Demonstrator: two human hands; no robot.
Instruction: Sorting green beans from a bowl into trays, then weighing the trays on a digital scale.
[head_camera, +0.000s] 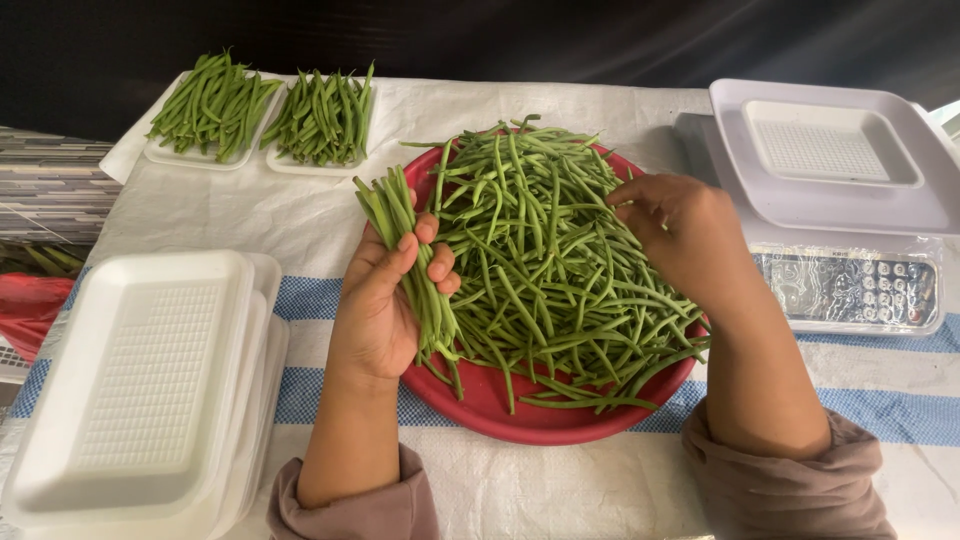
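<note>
A big heap of loose green beans (545, 265) lies on a round red tray (520, 418) in the middle of the table. My left hand (385, 300) grips a bunch of green beans (400, 225), held upright over the tray's left rim. My right hand (680, 235) rests on the right side of the heap, its fingertips pinching at beans near the top.
A stack of white foam trays (140, 390) sits at the near left. Two foam trays filled with beans (215, 105) (322, 118) stand at the far left. A scale with a white foam tray (830, 150) on it and a keypad (850, 285) is at the right.
</note>
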